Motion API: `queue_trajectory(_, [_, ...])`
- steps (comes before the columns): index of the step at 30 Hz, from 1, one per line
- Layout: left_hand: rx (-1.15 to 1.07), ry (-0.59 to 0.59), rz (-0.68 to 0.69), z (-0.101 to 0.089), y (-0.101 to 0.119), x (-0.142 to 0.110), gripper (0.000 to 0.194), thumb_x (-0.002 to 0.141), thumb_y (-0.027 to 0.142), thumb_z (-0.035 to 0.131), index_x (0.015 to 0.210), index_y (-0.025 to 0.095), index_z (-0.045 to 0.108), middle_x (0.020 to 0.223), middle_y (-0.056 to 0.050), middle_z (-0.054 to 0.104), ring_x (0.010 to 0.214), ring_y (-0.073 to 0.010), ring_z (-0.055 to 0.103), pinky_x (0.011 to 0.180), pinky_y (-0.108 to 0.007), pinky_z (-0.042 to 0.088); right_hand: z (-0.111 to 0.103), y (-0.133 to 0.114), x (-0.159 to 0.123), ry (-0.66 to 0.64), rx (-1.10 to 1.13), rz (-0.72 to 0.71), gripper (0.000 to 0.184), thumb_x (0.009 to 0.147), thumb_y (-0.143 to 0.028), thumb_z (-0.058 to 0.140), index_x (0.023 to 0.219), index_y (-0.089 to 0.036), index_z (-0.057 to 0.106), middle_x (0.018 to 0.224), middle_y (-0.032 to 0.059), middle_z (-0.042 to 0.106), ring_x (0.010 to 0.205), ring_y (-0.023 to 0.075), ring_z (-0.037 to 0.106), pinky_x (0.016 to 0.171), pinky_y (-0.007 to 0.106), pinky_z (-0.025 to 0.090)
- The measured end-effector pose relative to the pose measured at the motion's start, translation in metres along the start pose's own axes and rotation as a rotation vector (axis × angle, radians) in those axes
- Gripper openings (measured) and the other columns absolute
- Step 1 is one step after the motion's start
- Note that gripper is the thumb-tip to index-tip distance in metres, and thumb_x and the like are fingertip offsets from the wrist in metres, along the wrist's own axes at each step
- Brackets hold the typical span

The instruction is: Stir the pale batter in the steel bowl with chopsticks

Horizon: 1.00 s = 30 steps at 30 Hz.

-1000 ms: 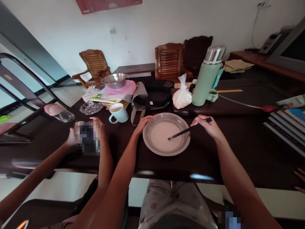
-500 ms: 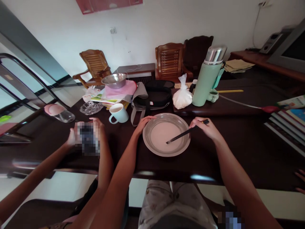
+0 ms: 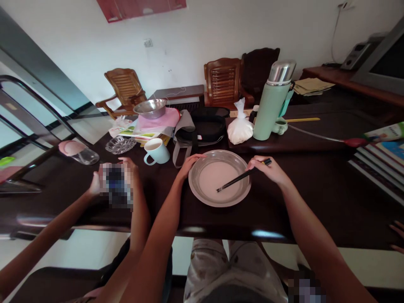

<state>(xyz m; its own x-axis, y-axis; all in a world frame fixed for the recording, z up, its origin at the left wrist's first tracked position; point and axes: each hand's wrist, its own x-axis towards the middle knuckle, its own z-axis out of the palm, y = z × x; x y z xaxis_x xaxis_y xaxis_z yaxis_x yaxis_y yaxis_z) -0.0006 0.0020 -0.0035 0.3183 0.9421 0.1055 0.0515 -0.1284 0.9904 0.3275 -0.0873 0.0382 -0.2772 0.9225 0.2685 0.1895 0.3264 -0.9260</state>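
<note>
On the dark table in front of me is a round metal basin (image 3: 197, 197) with pale, milky liquid (image 3: 214, 179) in it. My left hand (image 3: 188, 165) grips the basin's left rim, fingers lying along the edge. Black chopsticks (image 3: 237, 179) are held together in my closed right hand (image 3: 268, 169), over the basin's right side. They slant down to the left, and their tips reach the liquid near the middle. Behind the basin stand a knotted plastic bag of white powder (image 3: 240, 129) and a light blue mug (image 3: 157, 151).
At left, another person's hands (image 3: 94, 185) hold a blurred-out object. A green thermos (image 3: 270, 111), a black-and-grey bag (image 3: 206, 126), a glass ashtray (image 3: 120, 144) and a second metal bowl (image 3: 150, 109) stand behind. Stacked books (image 3: 378, 172) lie at right, near another person's fingers (image 3: 397, 235).
The chopstick tips have shifted slightly left and down in the liquid, and my right hand has moved a little left. My left hand stays on the rim.
</note>
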Motion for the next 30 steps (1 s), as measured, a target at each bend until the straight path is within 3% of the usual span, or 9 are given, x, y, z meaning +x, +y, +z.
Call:
queue_trajectory(3, [-0.005, -0.003, 0.015, 0.001, 0.0, 0.0, 0.029, 0.073, 0.028, 0.053, 0.089, 0.015, 0.073, 0.099, -0.006, 0.069, 0.094, -0.0207, 0.059, 0.086, -0.028, 0.042, 0.006, 0.001, 0.002, 0.021, -0.026, -0.035, 0.028, 0.088, -0.042, 0.055, 0.076, -0.021, 0.069, 0.083, 0.0036, 0.071, 0.083, 0.0206, 0.065, 0.078, 0.031, 0.046])
queue_trajectory(8, [0.003, 0.006, 0.008, 0.001, 0.003, 0.0, 0.029, 0.074, 0.028, 0.053, 0.088, 0.014, 0.073, 0.1, -0.007, 0.069, 0.096, -0.0215, 0.058, 0.086, -0.029, 0.042, -0.009, 0.002, 0.001, 0.216, -0.041, 0.007, 0.031, 0.088, -0.043, 0.056, 0.068, -0.021, 0.067, 0.073, 0.0027, 0.07, 0.074, 0.0196, 0.064, 0.075, 0.031, 0.045])
queue_trajectory(14, [0.018, 0.001, 0.007, 0.0, 0.002, 0.001, 0.029, 0.073, 0.028, 0.052, 0.089, 0.014, 0.073, 0.101, -0.007, 0.069, 0.097, -0.0216, 0.058, 0.088, -0.029, 0.041, 0.001, 0.003, 0.003, 0.017, -0.013, -0.003, 0.031, 0.088, -0.043, 0.055, 0.072, -0.021, 0.068, 0.078, 0.0036, 0.07, 0.079, 0.0203, 0.064, 0.077, 0.032, 0.045])
queue_trajectory(17, [0.021, 0.0, 0.019, 0.0, 0.002, 0.001, 0.029, 0.074, 0.027, 0.051, 0.089, 0.014, 0.073, 0.1, -0.007, 0.069, 0.096, -0.0215, 0.059, 0.088, -0.029, 0.041, 0.005, 0.004, 0.005, 0.066, -0.039, -0.025, 0.029, 0.088, -0.043, 0.055, 0.075, -0.021, 0.068, 0.081, 0.0038, 0.071, 0.082, 0.0209, 0.064, 0.078, 0.032, 0.045])
queue_trajectory(21, [0.02, -0.004, 0.019, 0.001, 0.004, 0.0, 0.029, 0.075, 0.025, 0.05, 0.09, 0.014, 0.073, 0.102, -0.007, 0.069, 0.098, -0.0217, 0.059, 0.089, -0.03, 0.041, -0.008, 0.004, 0.002, 0.203, -0.024, 0.003, 0.03, 0.087, -0.042, 0.057, 0.069, -0.021, 0.067, 0.074, 0.0025, 0.069, 0.074, 0.0195, 0.064, 0.075, 0.031, 0.045])
queue_trajectory(24, [0.021, 0.004, 0.01, 0.001, 0.004, -0.001, 0.029, 0.075, 0.025, 0.051, 0.089, 0.014, 0.073, 0.101, -0.006, 0.069, 0.096, -0.0213, 0.059, 0.088, -0.029, 0.042, -0.009, 0.003, 0.0, 0.112, 0.031, 0.023, 0.033, 0.087, -0.043, 0.056, 0.065, -0.021, 0.066, 0.07, 0.0022, 0.068, 0.071, 0.0194, 0.064, 0.074, 0.031, 0.045])
queue_trajectory(27, [0.01, 0.009, 0.01, 0.001, 0.004, 0.0, 0.028, 0.074, 0.026, 0.052, 0.088, 0.014, 0.073, 0.099, -0.006, 0.069, 0.094, -0.0208, 0.059, 0.087, -0.029, 0.042, 0.002, 0.002, 0.001, 0.005, -0.001, 0.005, 0.031, 0.088, -0.043, 0.055, 0.071, -0.021, 0.068, 0.077, 0.0034, 0.07, 0.079, 0.0206, 0.065, 0.078, 0.032, 0.045])
queue_trajectory(30, [-0.008, 0.003, 0.009, 0.002, 0.003, 0.001, 0.028, 0.075, 0.028, 0.053, 0.089, 0.015, 0.073, 0.099, -0.006, 0.069, 0.095, -0.0206, 0.059, 0.086, -0.028, 0.042, 0.007, 0.002, 0.003, 0.037, -0.037, -0.03, 0.029, 0.089, -0.043, 0.054, 0.077, -0.021, 0.069, 0.084, 0.0041, 0.071, 0.084, 0.0211, 0.065, 0.08, 0.032, 0.046])
